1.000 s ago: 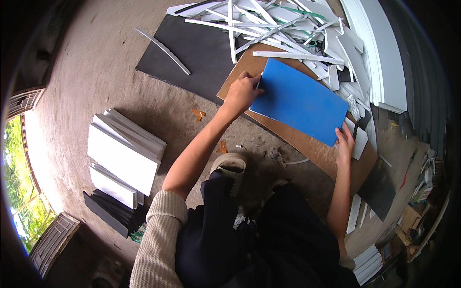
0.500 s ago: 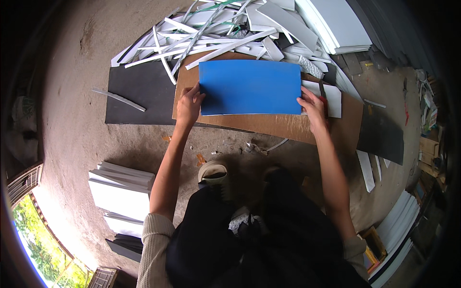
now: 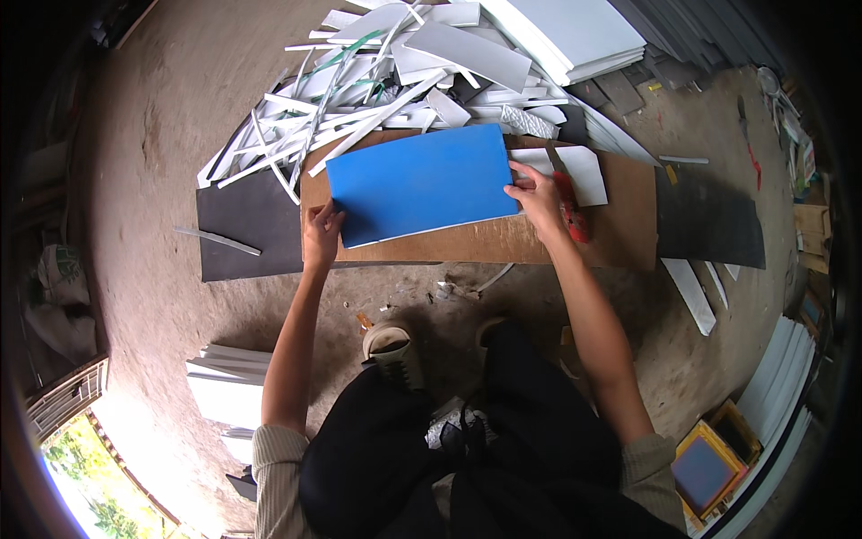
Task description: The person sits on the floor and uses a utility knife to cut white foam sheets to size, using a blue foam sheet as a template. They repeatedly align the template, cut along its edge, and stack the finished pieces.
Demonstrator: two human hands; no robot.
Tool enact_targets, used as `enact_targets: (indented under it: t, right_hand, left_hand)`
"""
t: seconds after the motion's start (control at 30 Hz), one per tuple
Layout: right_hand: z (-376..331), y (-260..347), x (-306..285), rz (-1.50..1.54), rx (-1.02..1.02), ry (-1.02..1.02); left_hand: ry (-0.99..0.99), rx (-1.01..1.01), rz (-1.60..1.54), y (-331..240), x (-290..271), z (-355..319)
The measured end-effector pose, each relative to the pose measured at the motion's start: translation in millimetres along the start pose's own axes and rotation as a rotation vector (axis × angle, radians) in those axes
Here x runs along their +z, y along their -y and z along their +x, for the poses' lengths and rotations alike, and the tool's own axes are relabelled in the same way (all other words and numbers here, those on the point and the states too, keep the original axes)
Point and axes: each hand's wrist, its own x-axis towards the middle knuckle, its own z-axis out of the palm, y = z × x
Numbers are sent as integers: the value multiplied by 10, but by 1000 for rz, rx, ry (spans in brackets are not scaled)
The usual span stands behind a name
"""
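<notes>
A rectangular blue sheet (image 3: 422,184) with a pale lower edge is held by its two short ends above the brown board (image 3: 620,216). My left hand (image 3: 321,235) grips its left end near the lower corner, fingers bent round the edge. At the right end my right hand (image 3: 537,199) pinches the sheet, thumb on top. Just right of that hand, a knife with a red handle (image 3: 573,211) lies across the board, over a white rectangular piece (image 3: 588,177) partly hidden by my hand and the sheet.
Beyond the board lies a heap of white offcut strips (image 3: 359,99). Black sheets (image 3: 242,229) stick out under the board on both sides. White sheets (image 3: 575,31) are stacked at the back, others (image 3: 224,386) at the near left. Framed panels (image 3: 709,467) stand near right.
The view has shifted and turned a little. The blue sheet has moved left over the board and now slants, its right end higher; more of the red-handled knife shows. Both hands keep their hold.
</notes>
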Motion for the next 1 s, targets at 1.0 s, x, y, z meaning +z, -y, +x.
enact_targets:
  t: [1.0]
  right_hand:
    - [-214,-81,-491,-814,-338,-657]
  left_hand:
    - [234,501,555,-1293,335,-85]
